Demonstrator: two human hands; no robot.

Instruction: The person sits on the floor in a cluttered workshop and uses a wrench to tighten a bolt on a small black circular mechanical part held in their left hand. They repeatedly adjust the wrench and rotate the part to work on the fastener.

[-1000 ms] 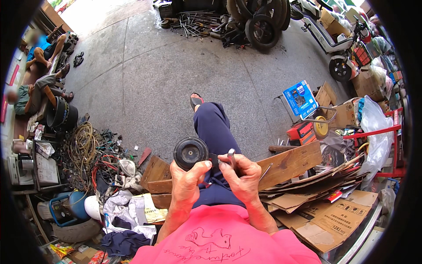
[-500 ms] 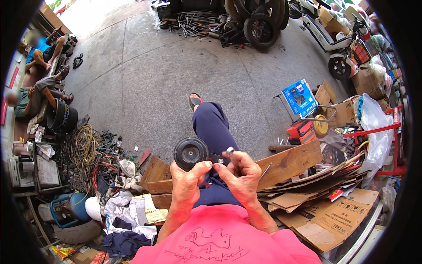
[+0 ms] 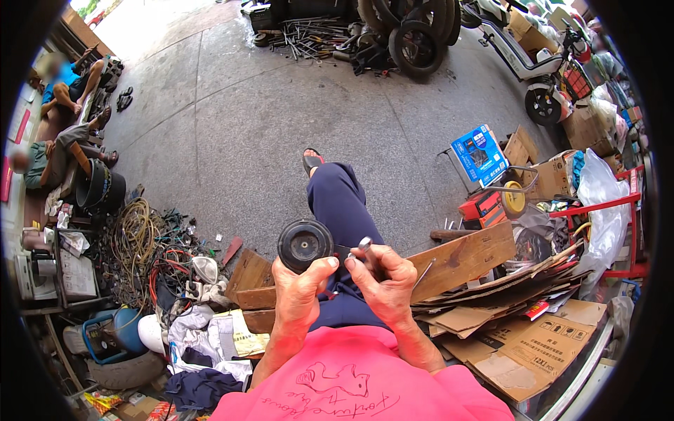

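Note:
My left hand (image 3: 298, 291) is closed round the lower edge of a black disc-shaped part (image 3: 305, 245) with a small round centre. From the disc's right side a flat dark metal strip (image 3: 341, 250) reaches toward my other hand. My right hand (image 3: 385, 281) has its fingers wrapped round a shiny metal tool with a rounded end (image 3: 365, 243); its exact kind is partly hidden. The thumb of that hand presses at the strip's end, beside a small shiny fastener (image 3: 351, 257). Past the fingers juts a thin metal rod (image 3: 424, 272). Both hands are above my lap.
Wooden boards (image 3: 463, 258) and flattened cardboard (image 3: 533, 351) lie at the right, near a blue box (image 3: 479, 156). Coiled cables (image 3: 137, 228) and clothes (image 3: 203, 340) fill the left. Two people sit at the far left. Tyres (image 3: 417, 50) and a white scooter (image 3: 519, 59) stand farther off.
My right thumb and fingers have shifted slightly over the strip's end, covering more of the small fastener. The tool's rounded end has moved a little down. My left hand holds the disc as before.

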